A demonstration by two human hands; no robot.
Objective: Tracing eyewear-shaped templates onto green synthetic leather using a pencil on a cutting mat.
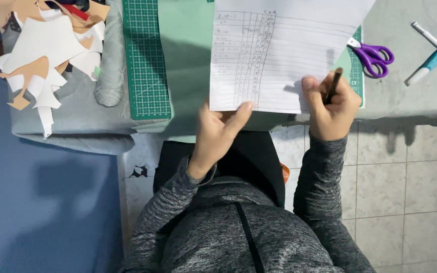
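Head view: white lined paper sheet [279, 55], light, floppy, pinched at bottom edge by left hand [217, 132]; right hand [331, 108] gripping dark pen [333, 86].

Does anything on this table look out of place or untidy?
Yes. A loose heap of paper scraps, white and tan, lies at the table's far left, some hanging over the edge. The purple scissors lie half under the lined sheet.

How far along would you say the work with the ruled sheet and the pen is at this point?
Done: the ruled sheet already carries a pencilled grid and handwritten rows on its left part. In hand: the left hand and right hand hold its near edge, the right also gripping a dark pen. Left: its right part is bare.
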